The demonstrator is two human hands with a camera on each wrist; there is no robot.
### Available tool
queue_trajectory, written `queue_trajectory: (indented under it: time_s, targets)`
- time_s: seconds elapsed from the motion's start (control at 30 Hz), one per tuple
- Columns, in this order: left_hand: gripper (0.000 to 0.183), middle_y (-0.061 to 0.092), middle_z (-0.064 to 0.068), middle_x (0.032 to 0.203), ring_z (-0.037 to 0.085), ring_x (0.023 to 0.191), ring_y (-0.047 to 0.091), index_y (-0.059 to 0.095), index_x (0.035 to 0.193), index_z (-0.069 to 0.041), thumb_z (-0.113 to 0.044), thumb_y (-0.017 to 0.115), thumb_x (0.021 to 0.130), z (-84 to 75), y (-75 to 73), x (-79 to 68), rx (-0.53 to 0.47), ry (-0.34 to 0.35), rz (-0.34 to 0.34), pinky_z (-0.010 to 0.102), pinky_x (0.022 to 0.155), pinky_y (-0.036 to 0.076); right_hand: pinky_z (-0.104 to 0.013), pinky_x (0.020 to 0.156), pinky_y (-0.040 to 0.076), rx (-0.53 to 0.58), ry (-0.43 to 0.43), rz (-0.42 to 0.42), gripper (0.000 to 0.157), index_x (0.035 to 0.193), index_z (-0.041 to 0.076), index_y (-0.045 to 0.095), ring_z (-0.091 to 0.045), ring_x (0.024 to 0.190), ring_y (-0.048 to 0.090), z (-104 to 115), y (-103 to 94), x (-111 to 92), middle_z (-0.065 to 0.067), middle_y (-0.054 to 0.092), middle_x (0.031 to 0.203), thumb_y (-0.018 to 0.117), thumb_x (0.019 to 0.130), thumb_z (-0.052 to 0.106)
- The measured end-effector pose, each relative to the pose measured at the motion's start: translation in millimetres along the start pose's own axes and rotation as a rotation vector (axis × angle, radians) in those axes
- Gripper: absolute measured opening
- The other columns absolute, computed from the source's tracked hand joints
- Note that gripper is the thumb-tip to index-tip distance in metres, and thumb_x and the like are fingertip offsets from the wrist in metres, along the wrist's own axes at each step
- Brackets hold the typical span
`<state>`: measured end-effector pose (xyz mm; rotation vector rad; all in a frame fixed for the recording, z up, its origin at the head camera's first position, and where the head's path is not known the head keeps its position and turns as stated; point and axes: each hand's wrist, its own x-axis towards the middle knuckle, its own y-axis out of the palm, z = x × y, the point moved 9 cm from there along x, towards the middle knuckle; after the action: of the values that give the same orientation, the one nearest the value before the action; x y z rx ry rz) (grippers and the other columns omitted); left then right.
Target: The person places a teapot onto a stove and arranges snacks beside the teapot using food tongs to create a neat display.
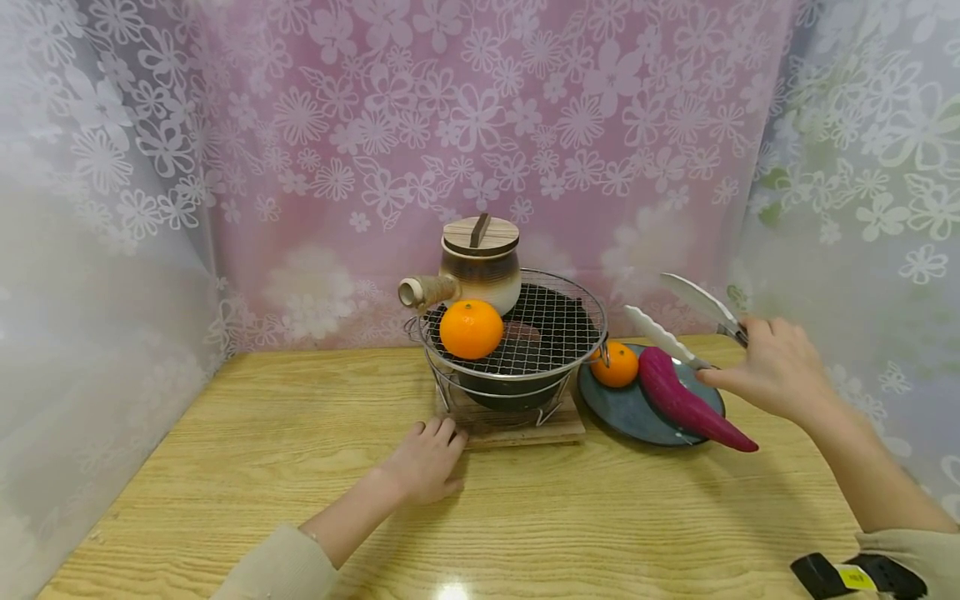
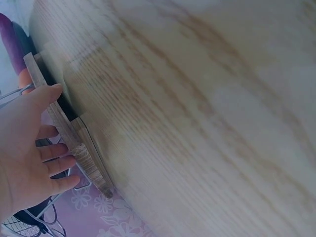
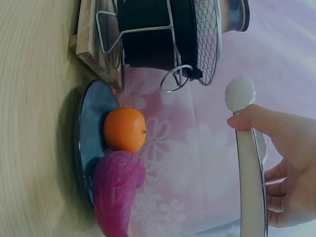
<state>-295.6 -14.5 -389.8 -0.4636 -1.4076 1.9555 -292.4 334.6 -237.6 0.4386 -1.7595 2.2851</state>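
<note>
My right hand (image 1: pixel 776 367) grips metal tongs (image 3: pixel 251 177) with pale scalloped tips, held spread apart above the plate. Below them, a purple sweet potato (image 1: pixel 693 404) and an orange (image 1: pixel 617 365) lie on a dark blue-grey plate (image 1: pixel 615 417). My left hand (image 1: pixel 427 458) rests at the left front corner of the wooden board (image 1: pixel 525 435) under the grill, its fingers loosely bent; in the left wrist view the thumb (image 2: pixel 49 94) overlaps the board's edge. Another orange (image 1: pixel 471 329) sits on the front left of the round wire grill rack (image 1: pixel 555 333).
A brown and cream clay pot (image 1: pixel 483 279) with a wooden lid stands at the back of the rack, its side handle (image 1: pixel 427 291) pointing left. The rack tops a dark brazier (image 1: pixel 510 396) in a wire stand. Floral curtains (image 1: pixel 480 125) enclose the wooden table (image 1: pixel 300 417).
</note>
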Motion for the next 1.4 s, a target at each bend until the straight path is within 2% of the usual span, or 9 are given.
queue_trajectory:
  time_s: [0.1, 0.3, 0.47, 0.7, 0.93, 1.17, 1.4]
  targets:
    - [0.062, 0.046, 0.009, 0.111, 0.026, 0.103, 0.045, 0.051, 0.124, -0.007, -0.054, 0.057, 0.084, 0.0, 0.5, 0.3, -0.002, 0.000, 0.006, 0.038, 0.083, 0.041, -0.048, 0.064, 0.033, -0.008, 0.009, 0.007, 0.075, 0.100, -0.012, 0.047, -0.044, 0.085, 0.037, -4.1, 2.9, 0.0, -0.028, 0.046, 0.091, 0.076, 0.067, 0.048]
    - [0.062, 0.046, 0.010, 0.111, 0.026, 0.104, 0.044, 0.051, 0.124, -0.006, -0.053, 0.058, 0.084, 0.9, 0.7, 0.6, -0.013, -0.001, 0.007, 0.039, 0.084, 0.040, -0.045, 0.058, 0.034, -0.027, 0.031, 0.052, 0.079, 0.106, -0.014, 0.047, -0.044, 0.083, 0.038, -12.0, 11.6, -1.4, -0.030, 0.044, 0.093, 0.074, 0.069, 0.050]
    - [0.062, 0.046, 0.009, 0.111, 0.026, 0.103, 0.045, 0.051, 0.124, -0.007, -0.053, 0.057, 0.084, 0.5, -0.2, 0.0, -0.010, 0.000, 0.006, 0.038, 0.084, 0.041, -0.047, 0.058, 0.035, -0.043, 0.042, 0.071, 0.082, 0.109, -0.016, 0.046, -0.046, 0.083, 0.039, -16.9, 19.1, -1.2, -0.033, 0.044, 0.097, 0.072, 0.069, 0.051]
    - [0.061, 0.046, 0.009, 0.111, 0.025, 0.103, 0.045, 0.051, 0.124, -0.007, -0.054, 0.057, 0.084, 0.1, 1.3, -0.1, -0.012, -0.001, 0.015, 0.038, 0.084, 0.041, -0.047, 0.057, 0.036, -0.071, 0.050, 0.102, 0.077, 0.106, -0.014, 0.047, -0.047, 0.083, 0.040, -25.2, 30.4, 0.4, -0.033, 0.044, 0.095, 0.072, 0.069, 0.048]
    - [0.061, 0.046, 0.010, 0.112, 0.026, 0.104, 0.045, 0.051, 0.125, -0.007, -0.053, 0.057, 0.085, -0.3, 1.8, 0.8, -0.004, -0.001, 0.030, 0.038, 0.085, 0.041, -0.052, 0.059, 0.037, -0.072, 0.072, 0.146, 0.078, 0.108, -0.016, 0.046, -0.049, 0.087, 0.038, -32.9, 41.8, 0.4, -0.036, 0.042, 0.100, 0.071, 0.070, 0.048]
    - [0.061, 0.046, 0.009, 0.111, 0.025, 0.103, 0.045, 0.051, 0.125, -0.007, -0.053, 0.057, 0.085, -0.3, 1.2, 0.8, 0.003, -0.003, 0.029, 0.038, 0.085, 0.041, -0.054, 0.061, 0.037, -0.091, 0.076, 0.151, 0.079, 0.103, -0.016, 0.046, -0.050, 0.088, 0.036, -35.8, 49.1, 1.3, -0.037, 0.043, 0.099, 0.072, 0.068, 0.049]
    - [0.062, 0.046, 0.009, 0.111, 0.025, 0.103, 0.045, 0.050, 0.125, -0.008, -0.055, 0.056, 0.085, 0.1, 2.9, 1.7, 0.018, -0.002, 0.030, 0.038, 0.084, 0.041, -0.052, 0.057, 0.036, -0.151, 0.049, 0.134, 0.070, 0.090, -0.011, 0.048, -0.051, 0.085, 0.039, -32.3, 56.2, 1.2, -0.032, 0.045, 0.088, 0.074, 0.064, 0.048]
